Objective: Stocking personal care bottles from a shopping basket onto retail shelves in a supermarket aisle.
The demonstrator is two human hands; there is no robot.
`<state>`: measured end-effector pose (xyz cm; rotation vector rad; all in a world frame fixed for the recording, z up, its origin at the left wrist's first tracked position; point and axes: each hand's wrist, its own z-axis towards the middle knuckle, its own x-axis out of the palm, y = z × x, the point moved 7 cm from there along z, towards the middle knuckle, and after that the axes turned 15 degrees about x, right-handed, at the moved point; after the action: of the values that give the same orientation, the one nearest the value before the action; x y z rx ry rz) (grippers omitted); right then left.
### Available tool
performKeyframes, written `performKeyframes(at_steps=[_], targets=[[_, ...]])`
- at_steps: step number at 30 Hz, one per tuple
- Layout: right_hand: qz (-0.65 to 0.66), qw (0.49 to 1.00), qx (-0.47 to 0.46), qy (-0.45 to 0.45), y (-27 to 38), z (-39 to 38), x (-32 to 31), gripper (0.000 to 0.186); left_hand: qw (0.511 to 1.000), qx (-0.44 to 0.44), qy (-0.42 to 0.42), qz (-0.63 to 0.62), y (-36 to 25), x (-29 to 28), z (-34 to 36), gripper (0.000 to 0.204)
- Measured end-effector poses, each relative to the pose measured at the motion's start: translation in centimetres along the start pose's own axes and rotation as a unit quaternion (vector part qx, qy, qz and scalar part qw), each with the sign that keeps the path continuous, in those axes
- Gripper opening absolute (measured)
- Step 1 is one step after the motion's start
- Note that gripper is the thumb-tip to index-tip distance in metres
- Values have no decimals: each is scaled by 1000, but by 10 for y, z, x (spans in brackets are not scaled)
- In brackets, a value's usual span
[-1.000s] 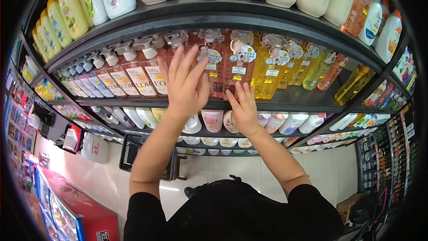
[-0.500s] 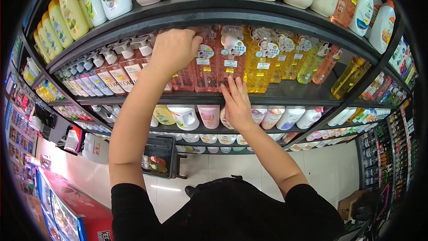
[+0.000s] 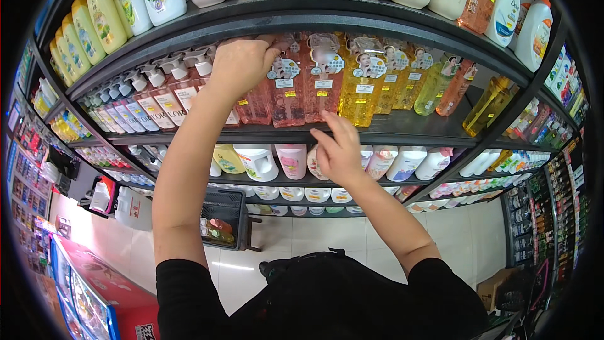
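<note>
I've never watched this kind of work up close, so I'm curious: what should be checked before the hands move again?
1. Left hand up at the tops of the pink bottles: ok.
2. Left fingertips all in sight: not ok, some are hidden.
3. Firm grip by that hand: cannot tell.
4. Right hand free: ok, nothing visible in it; fingers spread near the shelf's front edge.
5. Pink bottles and neighbouring yellow bottles upright: ok.
6. Black basket in view below: ok, with bottles inside.
</note>
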<state>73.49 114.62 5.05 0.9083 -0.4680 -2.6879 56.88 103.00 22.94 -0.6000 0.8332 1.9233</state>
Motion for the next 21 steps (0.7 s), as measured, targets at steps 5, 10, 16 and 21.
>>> performKeyframes(at_steps=[5,10,16,21], targets=[[-55,975,-53,-209,3,52,-72,38,1000,2,23,3,1,4,2,32],[-164,969,-75,-172,35,129,-101,39,1000,-2,-6,-17,4,2,-6,30],[-275,960,-48,-7,34,169,-76,36,999,-21,-12,-23,3,-1,-4,31],[-270,961,-50,16,35,176,-69,32,998,-21,-37,-42,4,-3,-6,33]])
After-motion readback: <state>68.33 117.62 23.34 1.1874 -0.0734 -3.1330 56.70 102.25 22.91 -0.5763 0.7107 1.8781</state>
